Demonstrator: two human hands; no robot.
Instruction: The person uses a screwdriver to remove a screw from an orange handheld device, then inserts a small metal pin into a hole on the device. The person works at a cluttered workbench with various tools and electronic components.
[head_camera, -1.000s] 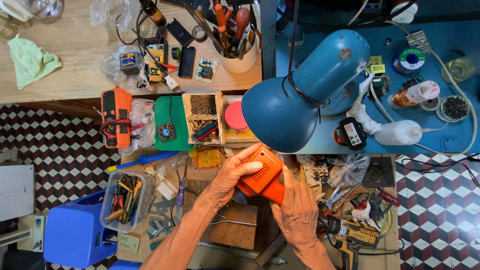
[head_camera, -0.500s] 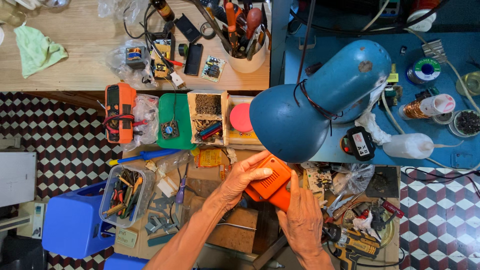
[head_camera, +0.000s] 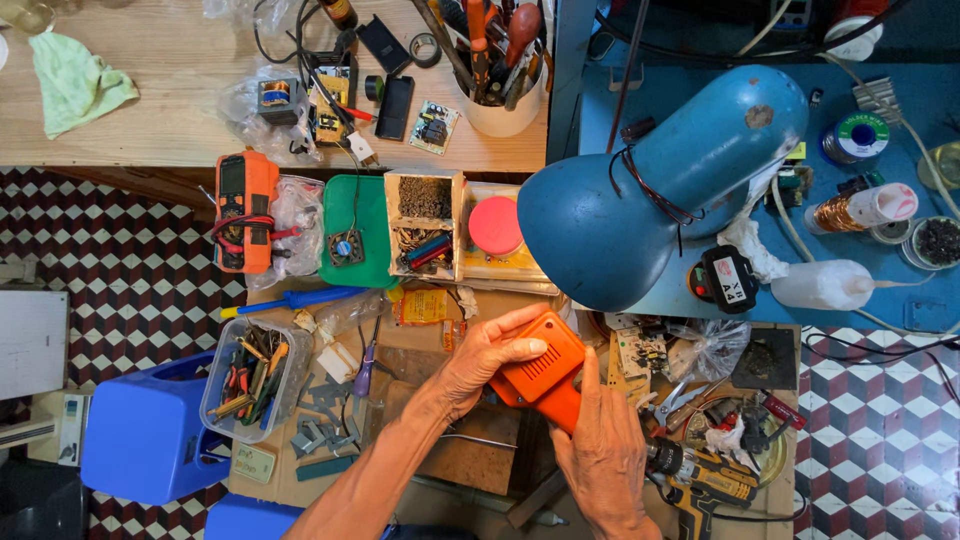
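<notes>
Just below the blue desk lamp (head_camera: 650, 190), the left hand (head_camera: 485, 355) wraps its fingers over the orange plastic tool housing (head_camera: 540, 372) while the right hand (head_camera: 600, 455) grips its handle end from beneath, index finger extended; the step looks like inspecting the casing, and turning it calls for a firm two-handed hold.

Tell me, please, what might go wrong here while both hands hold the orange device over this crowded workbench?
The blue lamp shade hangs close above the orange device, so lifting the device could knock it. The left hand and right hand hold the device over a bench strewn with loose parts; anything that drops could vanish among them. The clear tub of tools sits at the bench edge beside the left forearm, and a nudge might tip it off.
</notes>
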